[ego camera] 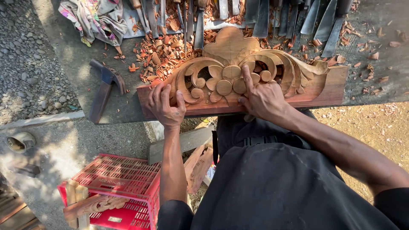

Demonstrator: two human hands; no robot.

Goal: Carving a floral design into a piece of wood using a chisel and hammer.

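A carved reddish wooden panel with scrolls and round beads lies on a grey concrete slab. My left hand grips the panel's lower left end, fingers curled over the carved scroll. My right hand rests on the panel's near edge at the middle, index finger stretched up onto the beads. Neither hand holds a tool.
Several metal chisels lie in a row along the slab's far side among wood chips. A wooden mallet lies to the left, a crumpled cloth behind it. A red plastic crate stands on the ground below left.
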